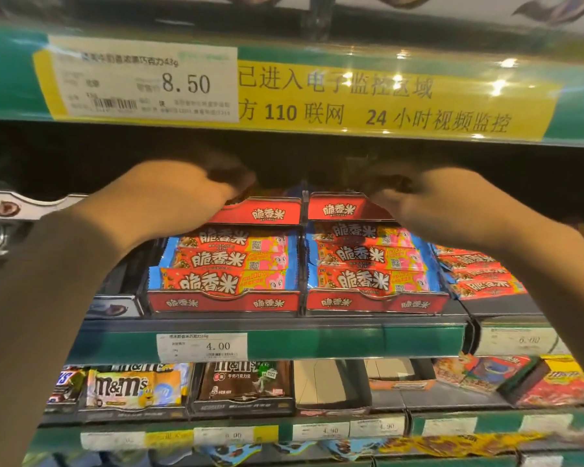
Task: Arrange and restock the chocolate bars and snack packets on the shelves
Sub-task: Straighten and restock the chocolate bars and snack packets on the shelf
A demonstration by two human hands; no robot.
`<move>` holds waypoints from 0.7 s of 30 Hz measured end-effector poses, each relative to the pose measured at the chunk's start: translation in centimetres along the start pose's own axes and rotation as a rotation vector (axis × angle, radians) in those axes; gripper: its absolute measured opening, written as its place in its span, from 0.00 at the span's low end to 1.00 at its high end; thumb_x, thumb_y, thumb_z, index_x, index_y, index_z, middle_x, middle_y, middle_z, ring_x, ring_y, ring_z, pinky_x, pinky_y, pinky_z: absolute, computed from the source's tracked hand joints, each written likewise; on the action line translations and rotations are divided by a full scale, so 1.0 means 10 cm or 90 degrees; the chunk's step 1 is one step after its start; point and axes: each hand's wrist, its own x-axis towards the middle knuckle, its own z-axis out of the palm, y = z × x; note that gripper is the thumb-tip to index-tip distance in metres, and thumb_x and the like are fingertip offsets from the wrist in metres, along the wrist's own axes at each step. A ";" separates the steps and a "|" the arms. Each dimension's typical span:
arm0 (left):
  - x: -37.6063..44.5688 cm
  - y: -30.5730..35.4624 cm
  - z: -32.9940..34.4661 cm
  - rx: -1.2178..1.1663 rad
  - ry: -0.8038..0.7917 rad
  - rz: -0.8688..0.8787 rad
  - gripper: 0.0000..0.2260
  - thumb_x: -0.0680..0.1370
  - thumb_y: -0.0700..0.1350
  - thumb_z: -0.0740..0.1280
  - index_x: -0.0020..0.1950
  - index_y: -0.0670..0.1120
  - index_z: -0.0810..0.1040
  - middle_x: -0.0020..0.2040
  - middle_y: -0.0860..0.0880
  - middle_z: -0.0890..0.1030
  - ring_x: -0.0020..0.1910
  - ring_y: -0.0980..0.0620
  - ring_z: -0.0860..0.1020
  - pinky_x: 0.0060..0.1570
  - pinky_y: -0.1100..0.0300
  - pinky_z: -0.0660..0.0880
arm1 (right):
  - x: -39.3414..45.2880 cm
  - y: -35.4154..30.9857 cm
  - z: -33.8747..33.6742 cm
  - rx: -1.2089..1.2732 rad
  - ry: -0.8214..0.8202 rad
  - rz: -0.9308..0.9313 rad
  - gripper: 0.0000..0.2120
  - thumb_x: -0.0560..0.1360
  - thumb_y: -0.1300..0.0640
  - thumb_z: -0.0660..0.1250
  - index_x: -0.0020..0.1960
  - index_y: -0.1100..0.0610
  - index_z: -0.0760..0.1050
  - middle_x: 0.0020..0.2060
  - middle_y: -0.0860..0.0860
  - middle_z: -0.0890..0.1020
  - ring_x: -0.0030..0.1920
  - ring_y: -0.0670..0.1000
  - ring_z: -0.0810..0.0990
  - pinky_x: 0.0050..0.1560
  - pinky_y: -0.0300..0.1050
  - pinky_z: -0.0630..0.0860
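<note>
A: Head view, and we're right up against the shelf. Two red display trays [223, 303] sit side by side on the middle shelf [260, 342], each stacked with chocolate bars [228, 281] in red, blue and pink wrappers, big white characters across the front.

B: And a second pair of red trays [267, 212] behind them, sitting higher, same white logo.

A: The left hand [179, 190] reaches in over the back left tray, fingers curled down into the shadow. Whether it grips anything there, I cannot tell, it's dark and blurred.

B: Same story on the other side. The right hand [429, 200] hovers at the back right tray, fingers bent toward its rim, and the grip is too blurred to call.

A: More of the same bars [479, 274] lie loose to the right of the trays.

B: Now the surroundings. The green shelf edge carries a white price tag [203, 347] reading 4.00. The shelf above has a tag [145, 82] at 8.50 beside a yellow notice strip [385, 102] with printed characters.

A: Below, M&M's packets [129, 387] in yellow and brown [246, 382], a Snickers bar [64, 382] at far left, a cardboard box [331, 382] in the middle, red snack packets [553, 382] at right.
</note>
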 end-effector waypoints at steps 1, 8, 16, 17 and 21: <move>0.00 0.03 0.00 -0.001 -0.017 -0.001 0.21 0.78 0.68 0.51 0.62 0.62 0.75 0.52 0.53 0.80 0.50 0.49 0.77 0.53 0.55 0.73 | -0.03 -0.02 0.01 -0.041 -0.002 -0.013 0.12 0.82 0.53 0.59 0.62 0.47 0.78 0.43 0.40 0.79 0.40 0.42 0.76 0.40 0.24 0.68; -0.30 0.17 0.19 0.161 -0.062 0.054 0.35 0.74 0.67 0.39 0.75 0.52 0.61 0.70 0.51 0.70 0.68 0.49 0.66 0.69 0.53 0.59 | -0.26 -0.04 0.18 -0.143 0.061 -0.084 0.23 0.81 0.38 0.52 0.68 0.48 0.74 0.56 0.51 0.83 0.57 0.56 0.81 0.54 0.52 0.77; -0.46 0.38 0.43 0.022 0.222 0.145 0.27 0.79 0.63 0.53 0.67 0.47 0.73 0.60 0.46 0.77 0.61 0.46 0.69 0.65 0.53 0.58 | -0.54 0.24 0.24 -0.037 0.196 -0.124 0.22 0.77 0.41 0.63 0.67 0.51 0.73 0.59 0.47 0.79 0.61 0.48 0.72 0.62 0.44 0.64; -0.50 0.47 0.48 -0.012 0.252 0.168 0.24 0.79 0.61 0.55 0.65 0.47 0.74 0.60 0.47 0.77 0.62 0.47 0.68 0.64 0.54 0.58 | -0.62 0.33 0.22 -0.007 0.221 -0.125 0.19 0.77 0.44 0.65 0.64 0.51 0.74 0.58 0.46 0.79 0.61 0.48 0.72 0.62 0.43 0.65; -0.64 1.02 0.71 -0.076 0.271 0.272 0.16 0.79 0.56 0.60 0.59 0.48 0.77 0.58 0.51 0.77 0.60 0.48 0.72 0.61 0.53 0.60 | -0.98 0.82 0.15 0.061 0.247 -0.062 0.15 0.75 0.48 0.68 0.60 0.52 0.76 0.55 0.46 0.79 0.59 0.49 0.75 0.58 0.47 0.71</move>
